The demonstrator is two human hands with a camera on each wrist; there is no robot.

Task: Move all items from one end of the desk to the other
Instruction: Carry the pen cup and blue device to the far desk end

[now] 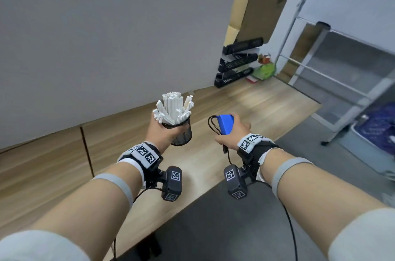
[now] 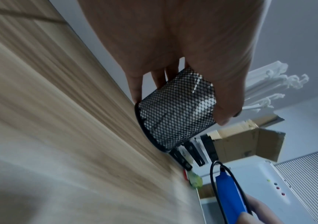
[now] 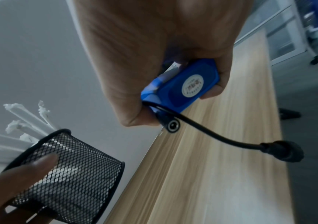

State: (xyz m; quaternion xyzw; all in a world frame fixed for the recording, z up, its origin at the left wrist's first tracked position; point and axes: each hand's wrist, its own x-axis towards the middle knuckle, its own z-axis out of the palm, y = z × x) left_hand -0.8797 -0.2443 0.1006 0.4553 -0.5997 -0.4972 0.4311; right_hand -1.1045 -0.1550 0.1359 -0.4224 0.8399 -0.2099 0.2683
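Left hand [image 1: 162, 132] wraps round black wire-mesh cylindrical cup [image 1: 181, 133], white paper-wrapped sticks [image 1: 173, 109] bristling from top, held above pale wood-grain desk [image 1: 245, 109]. Right hand [image 1: 232, 132] grips smooth blue rectangular pack [image 1: 226, 123]; its black rubbery cable [image 3: 211, 133] dangles, round plug at end.

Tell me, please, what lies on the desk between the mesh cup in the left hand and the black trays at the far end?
Nothing: in the head view, the desk is bare wood from the mesh cup to the black trays.
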